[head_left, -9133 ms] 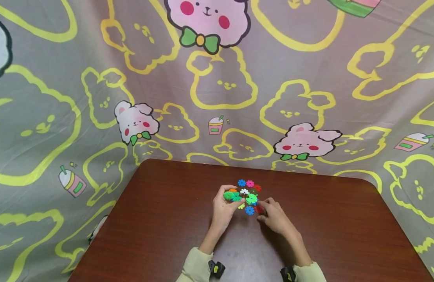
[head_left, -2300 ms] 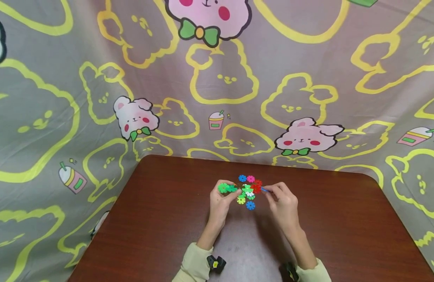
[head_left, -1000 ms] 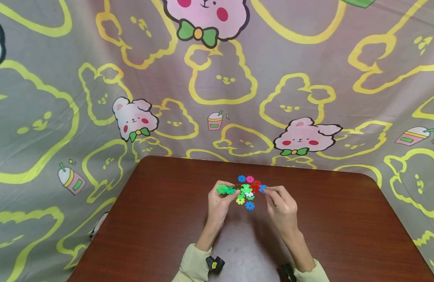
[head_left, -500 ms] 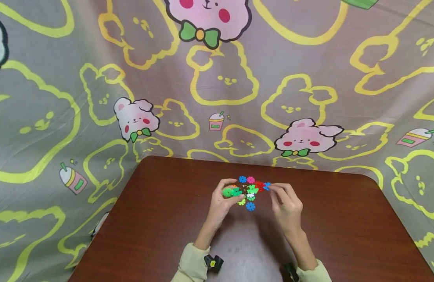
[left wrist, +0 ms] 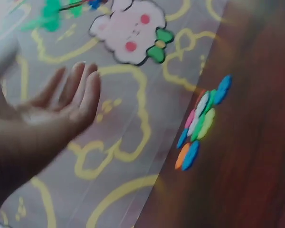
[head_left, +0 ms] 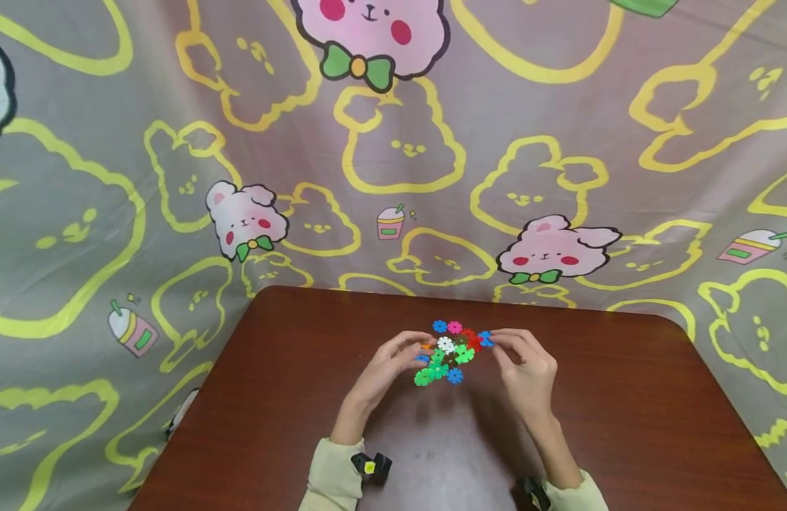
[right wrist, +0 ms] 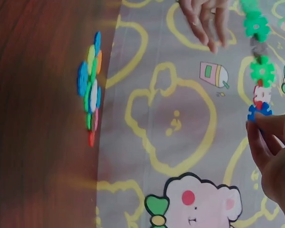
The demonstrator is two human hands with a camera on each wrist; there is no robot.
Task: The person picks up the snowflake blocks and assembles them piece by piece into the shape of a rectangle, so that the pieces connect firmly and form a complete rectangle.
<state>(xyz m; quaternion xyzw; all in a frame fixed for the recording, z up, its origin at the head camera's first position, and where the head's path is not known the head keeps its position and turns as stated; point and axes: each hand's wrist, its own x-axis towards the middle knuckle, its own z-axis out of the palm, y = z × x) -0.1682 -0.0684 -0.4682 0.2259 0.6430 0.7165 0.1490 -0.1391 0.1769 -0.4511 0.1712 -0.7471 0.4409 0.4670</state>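
A chain of notched plastic snowflake discs hangs from my right hand (head_left: 527, 365), whose thumb and fingers pinch the blue disc (right wrist: 260, 113) at its end. From there run a red disc, a green disc (right wrist: 262, 72), a dark brown one and two more green discs (head_left: 430, 373). The chain slants down to the left in the head view. My left hand (head_left: 383, 365) is beside the chain's lower end, its fingers loosely bent. In the left wrist view that hand (left wrist: 47, 114) holds nothing, and the chain's green end (left wrist: 50, 16) is blurred.
Several loose discs lie on the brown table (head_left: 291, 397) beneath the chain, among them a pink disc (head_left: 454, 327), a white disc (head_left: 446, 345) and a blue disc (head_left: 454, 376). A patterned cloth (head_left: 419, 163) hangs behind the table.
My right hand took up a blue disc, which now joins the chain's red end. My left hand has let go of the green end and moved left; that end has swung down.
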